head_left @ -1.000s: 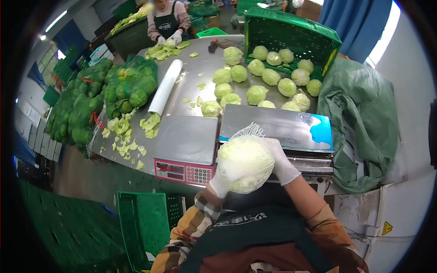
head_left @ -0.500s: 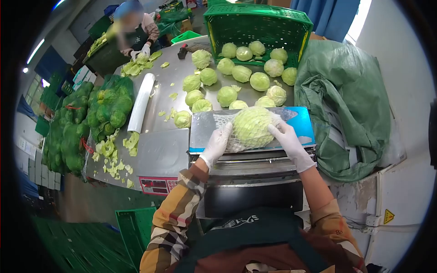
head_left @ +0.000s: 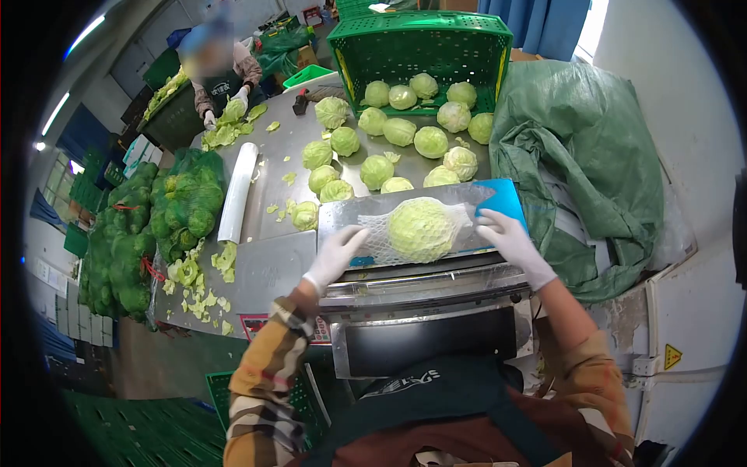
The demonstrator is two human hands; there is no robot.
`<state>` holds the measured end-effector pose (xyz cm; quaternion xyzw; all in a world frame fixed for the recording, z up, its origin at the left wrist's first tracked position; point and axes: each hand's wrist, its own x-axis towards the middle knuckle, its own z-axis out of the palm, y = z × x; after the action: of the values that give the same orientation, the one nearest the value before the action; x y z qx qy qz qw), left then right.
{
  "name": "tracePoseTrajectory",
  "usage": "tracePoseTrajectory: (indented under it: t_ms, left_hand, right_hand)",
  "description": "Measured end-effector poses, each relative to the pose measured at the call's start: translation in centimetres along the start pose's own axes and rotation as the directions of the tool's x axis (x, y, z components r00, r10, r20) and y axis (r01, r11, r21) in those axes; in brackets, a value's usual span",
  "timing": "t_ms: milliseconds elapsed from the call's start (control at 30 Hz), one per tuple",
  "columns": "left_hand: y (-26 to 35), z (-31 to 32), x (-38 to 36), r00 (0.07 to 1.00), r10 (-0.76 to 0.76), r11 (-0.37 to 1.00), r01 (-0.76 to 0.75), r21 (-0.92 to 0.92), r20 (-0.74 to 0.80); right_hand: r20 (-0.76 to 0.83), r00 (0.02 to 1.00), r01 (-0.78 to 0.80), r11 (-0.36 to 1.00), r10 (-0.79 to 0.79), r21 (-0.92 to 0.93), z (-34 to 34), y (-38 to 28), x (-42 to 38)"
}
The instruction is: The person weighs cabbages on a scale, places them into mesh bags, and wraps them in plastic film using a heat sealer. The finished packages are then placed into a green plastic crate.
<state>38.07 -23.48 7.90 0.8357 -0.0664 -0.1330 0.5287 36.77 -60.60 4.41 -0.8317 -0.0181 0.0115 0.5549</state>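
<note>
A pale green cabbage (head_left: 420, 227) sits in a white foam net sleeve (head_left: 378, 237) on the metal top plate of a wrapping machine. The sleeve is drawn out to both sides of the cabbage. My left hand (head_left: 337, 255), in a white glove, has its fingers closed at the sleeve's left end. On the other side, my gloved right hand (head_left: 513, 246) pinches at the sleeve's right end, over the blue part of the plate (head_left: 504, 201). Neither hand touches the cabbage itself.
Several loose cabbages (head_left: 377, 172) lie beyond the plate, in front of a tipped green crate (head_left: 420, 39). Left are a white film roll (head_left: 238, 191), a scale (head_left: 272, 263) and netted cabbage bags (head_left: 187, 196). A co-worker (head_left: 222, 78) handles leaves; a green sheet (head_left: 580, 148) hangs right.
My hands have moved apart, off the cabbage's sides to the sleeve's ends. The sleeve is stretched out sideways. The view has shifted slightly, and the co-worker's hands have parted.
</note>
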Motion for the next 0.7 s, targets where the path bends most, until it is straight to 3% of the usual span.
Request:
tracePoseTrajectory:
  t_ms: [33,67,100,133,167,200,233,267,367,433,500,533,567,600,633,700]
  left_hand:
    - [0.2,-1.2,-1.3,0.988,0.131,0.956,-0.105,0.274,-0.079]
    - [-0.4,-2.5,-2.5,0.988,0.135,0.954,-0.107,0.278,-0.081]
    - [-1.2,-3.7,-4.0,0.951,0.308,0.734,-0.263,0.626,0.037]
    - [-1.6,-4.5,-5.0,0.887,0.410,0.373,-0.376,0.849,0.212]
    - [-2.0,-4.9,-5.4,0.887,0.411,0.370,-0.374,0.850,0.211]
    - [-2.2,-5.1,-5.8,0.851,0.334,0.239,-0.492,0.837,0.405]
    - [-2.4,-5.2,-6.0,0.786,0.228,0.116,-0.609,0.785,0.575]
    - [-3.3,-4.9,-5.7,0.723,0.301,0.113,-0.674,0.730,0.621]
    - [-3.1,-2.7,-4.6,0.704,0.225,0.010,-0.693,0.720,0.674]
    - [-3.3,-1.5,-3.9,0.726,0.227,-0.025,-0.662,0.749,0.650]
    - [-3.6,-0.9,-3.3,0.735,0.275,0.112,-0.665,0.738,0.620]
    - [-3.5,-1.0,-3.8,0.760,0.320,0.122,-0.625,0.771,0.566]
    - [-3.4,-1.3,-4.7,0.851,0.272,0.356,-0.524,0.774,0.450]
    - [-4.9,-1.3,-5.4,0.864,0.403,0.505,-0.486,0.713,0.303]
    - [-6.5,-1.1,-6.1,0.857,0.498,0.635,-0.464,0.618,0.133]
    - [-4.3,-1.2,-9.4,0.978,0.186,0.852,-0.211,0.478,0.098]
  right_hand:
    - [-0.009,1.000,0.017,0.987,-0.019,-0.162,-1.7,0.3,-0.9]
    - [0.040,0.980,0.194,0.884,-0.196,-0.425,-3.3,0.2,-2.4]
    - [0.038,0.979,0.197,0.885,-0.200,-0.423,-4.7,-0.4,-3.7]
    - [0.262,0.893,0.446,0.635,-0.367,-0.631,-6.0,-0.9,-4.8]
    - [0.508,0.747,0.645,0.285,-0.428,-0.709,-6.8,-1.2,-5.5]
    - [0.508,0.746,0.646,0.284,-0.431,-0.708,-7.4,-1.1,-5.8]
    - [0.632,0.708,0.689,0.112,-0.316,-0.716,-7.8,-1.0,-6.1]
    - [0.724,0.667,0.727,-0.060,-0.175,-0.684,-7.9,-1.0,-6.3]
    - [0.762,0.589,0.783,-0.044,-0.268,-0.620,-7.4,-0.2,-4.9]
    - [0.747,0.619,0.772,0.011,-0.244,-0.636,-6.4,1.0,-4.6]
    - [0.730,0.646,0.756,0.057,-0.223,-0.652,-5.7,2.3,-4.0]
    - [0.633,0.698,0.708,0.191,-0.335,-0.680,-5.3,3.0,-4.2]
    - [0.515,0.743,0.659,0.329,-0.427,-0.677,-4.9,3.7,-4.6]
    - [0.381,0.823,0.563,0.517,-0.421,-0.645,-4.7,3.2,-5.8]
    - [0.191,0.842,0.524,0.681,-0.504,-0.512,-4.1,4.3,-6.8]
    - [0.132,0.899,0.431,0.787,-0.418,-0.442,-4.7,1.6,-9.8]
